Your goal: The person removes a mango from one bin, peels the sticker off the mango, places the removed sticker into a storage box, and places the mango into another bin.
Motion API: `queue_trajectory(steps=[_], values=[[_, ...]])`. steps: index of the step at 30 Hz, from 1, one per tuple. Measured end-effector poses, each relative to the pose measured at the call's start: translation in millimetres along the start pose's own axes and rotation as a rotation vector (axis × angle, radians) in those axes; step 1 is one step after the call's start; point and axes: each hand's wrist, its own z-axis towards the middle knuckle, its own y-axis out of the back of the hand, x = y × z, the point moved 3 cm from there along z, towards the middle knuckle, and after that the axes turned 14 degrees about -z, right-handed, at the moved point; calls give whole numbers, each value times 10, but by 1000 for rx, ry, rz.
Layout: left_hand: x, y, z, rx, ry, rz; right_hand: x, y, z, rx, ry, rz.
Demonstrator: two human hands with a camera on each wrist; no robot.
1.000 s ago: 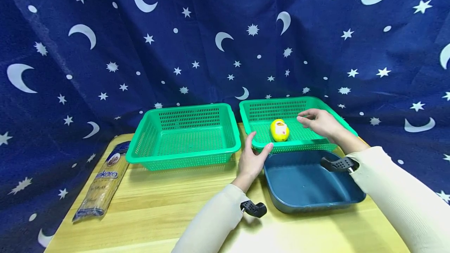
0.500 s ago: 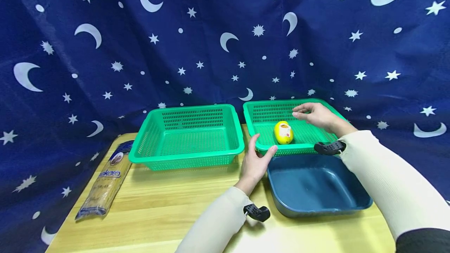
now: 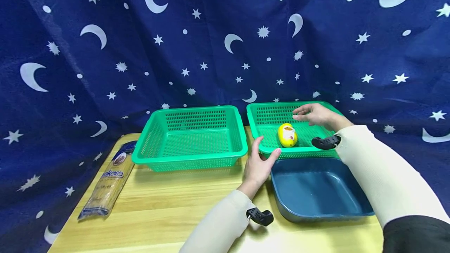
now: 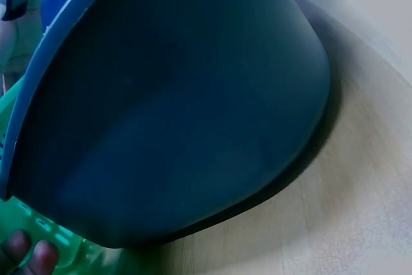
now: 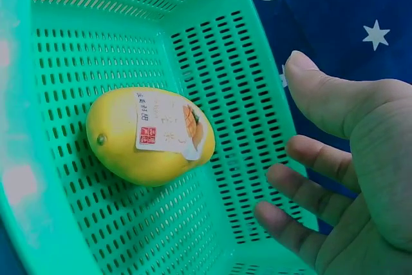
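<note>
A yellow mango (image 3: 287, 135) with a white printed label lies in the right green basket (image 3: 267, 106); the right wrist view shows the mango (image 5: 119, 133) from above. My right hand (image 3: 314, 115) hovers over this basket, behind and to the right of the mango, fingers relaxed and nothing in them. At the basket's near left corner is my left hand (image 3: 258, 169), its thumb and index finger spread at the rim. In the left wrist view, two fingertips (image 4: 44, 257) show beside the green plastic, and a dark blue basin (image 4: 180, 114) fills most of that view.
A second green basket (image 3: 197, 158) stands to the left with nothing inside. The blue basin (image 3: 316, 190) sits in front of the right basket, partly under my right sleeve. A pack of spaghetti (image 3: 109, 182) lies at the table's left edge. A starry blue curtain (image 3: 197, 42) hangs behind.
The head view has turned slightly left, so the scene shifts right. My right hand has moved left and a little back over the basket. The left hand stays at the basket corner.
</note>
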Motion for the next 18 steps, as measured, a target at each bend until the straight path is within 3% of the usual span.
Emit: queue_trajectory(steps=[5, 12, 18], values=[[9, -10, -6, -4, 0, -3, -39, -54, 91, 42, -21, -15], [13, -13, 1, -19, 2, -13, -120, -176, 185, 175, -48, -70], [25, -37, -1, -10, 4, -22, -196, -227, 239, 202, -51, -85]])
